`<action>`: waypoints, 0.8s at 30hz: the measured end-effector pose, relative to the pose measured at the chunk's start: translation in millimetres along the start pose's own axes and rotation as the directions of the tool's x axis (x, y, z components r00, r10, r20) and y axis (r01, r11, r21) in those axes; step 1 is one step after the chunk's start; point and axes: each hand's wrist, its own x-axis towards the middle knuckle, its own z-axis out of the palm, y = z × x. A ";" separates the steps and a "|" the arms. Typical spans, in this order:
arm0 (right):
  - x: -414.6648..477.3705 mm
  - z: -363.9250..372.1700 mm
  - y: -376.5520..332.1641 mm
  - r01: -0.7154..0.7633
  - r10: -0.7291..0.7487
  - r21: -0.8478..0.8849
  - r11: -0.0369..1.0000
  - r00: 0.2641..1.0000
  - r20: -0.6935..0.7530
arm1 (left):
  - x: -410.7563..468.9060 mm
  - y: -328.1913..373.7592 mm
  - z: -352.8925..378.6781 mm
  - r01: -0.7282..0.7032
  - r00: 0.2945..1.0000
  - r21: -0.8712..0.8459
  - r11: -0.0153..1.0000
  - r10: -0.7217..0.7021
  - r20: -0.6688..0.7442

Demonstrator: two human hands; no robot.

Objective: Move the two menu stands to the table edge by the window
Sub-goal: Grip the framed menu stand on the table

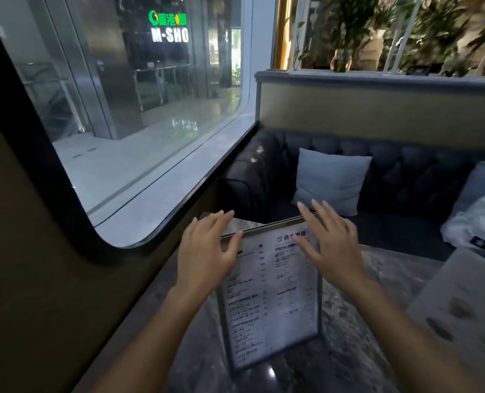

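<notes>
Head camera showed a clear acrylic menu stand with a printed sheet [269, 302] upright on the dark marbled table [363, 321], near its window-side edge. The left hand [207, 251] and right hand [329, 245] flanked its top edge, fingers spread, apparently touching, not clasping it. A second pale menu stand [462, 302] lay well right, nearer the right hand.

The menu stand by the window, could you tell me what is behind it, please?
Behind the menu stand are the marble table's far edge and a dark sofa with a pale cushion. The stand hides the tabletop directly behind it.
</notes>
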 end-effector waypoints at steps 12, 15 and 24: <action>18.9 -1.0 -0.7 -0.020 0.031 0.078 0.997 0.990 -0.138 | 1.0 -8.7 3.0 -0.091 0.996 -0.068 0.994 0.092 0.008; 21.7 -1.8 -1.4 -0.044 0.062 0.111 0.993 0.984 -0.167 | 5.2 -6.9 1.6 -0.083 0.996 -0.071 0.994 0.085 0.023; 17.5 -14.1 6.3 -0.118 0.145 0.155 0.981 0.974 -0.176 | 24.0 -1.8 8.2 -0.051 0.996 -0.091 0.995 0.058 0.072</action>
